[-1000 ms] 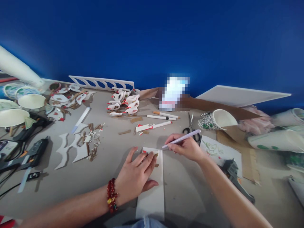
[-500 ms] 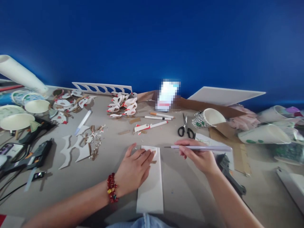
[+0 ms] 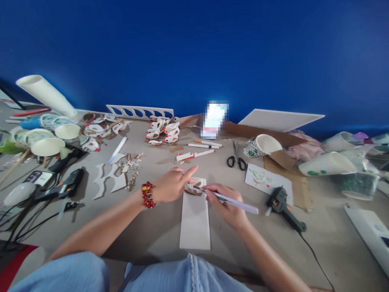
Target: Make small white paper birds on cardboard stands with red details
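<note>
A long white board [image 3: 195, 227], seemingly foam board, lies lengthwise in front of me. My left hand [image 3: 172, 184], wearing a red bead bracelet [image 3: 148, 195], reaches over its far end. The index finger is stretched out and the other fingers are partly bent, with nothing visible in them. My right hand [image 3: 227, 206] grips a slim lilac craft knife [image 3: 238, 202] like a pen. Its thin tip points left, at the board's far end. Small brown and white pieces [image 3: 194, 191] show there, partly hidden by my hands.
Black scissors [image 3: 236, 159], markers [image 3: 206, 146] and painted white bird cut-outs [image 3: 164, 130] lie beyond. On the left are board scraps [image 3: 111, 178] and a glue gun [image 3: 68, 184]. Another glue gun [image 3: 282, 205], a bird drawing [image 3: 258, 178] and paper cups [image 3: 267, 145] stand or lie right.
My right hand has brought the knife left and down onto the board's far end. My left hand has lifted from lying flat and shifted to the far edge. The view has shifted slightly.
</note>
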